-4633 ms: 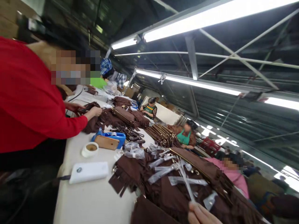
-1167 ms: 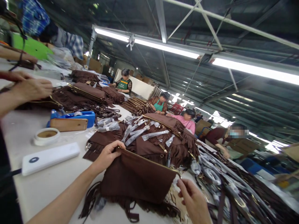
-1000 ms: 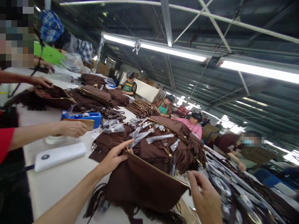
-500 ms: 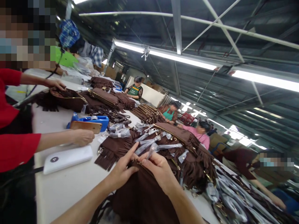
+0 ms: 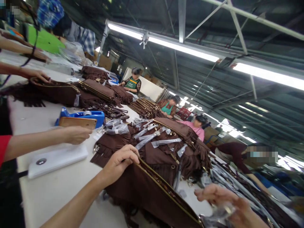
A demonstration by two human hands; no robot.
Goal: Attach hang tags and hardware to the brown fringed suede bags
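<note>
A dark brown bag (image 5: 147,190) with a gold zipper lies tilted before me, its zipped top gaping and a patterned lining showing inside. My left hand (image 5: 121,161) is closed on the bag's upper left corner, at one end of the zipper. Close to the zipper's other end, low on the right, my right hand (image 5: 223,196) has its fingers stretched out and slightly blurred. A plastic-wrapped zipper pull (image 5: 218,213) hangs in front of that palm. Just beyond the bag are more brown fringed bags (image 5: 163,152) with plastic-wrapped metal parts.
At left, a co-worker's hand (image 5: 77,134) is beside a phone (image 5: 77,123), a blue tape dispenser (image 5: 98,115) and a white device (image 5: 59,160). Another hand (image 5: 39,75) rests on a bag. Wrapped straps (image 5: 237,186) line the right. Several people work farther back.
My right hand has moved down and right along the zipper, away from my left hand. The bag's top has come open. My view has shifted slightly.
</note>
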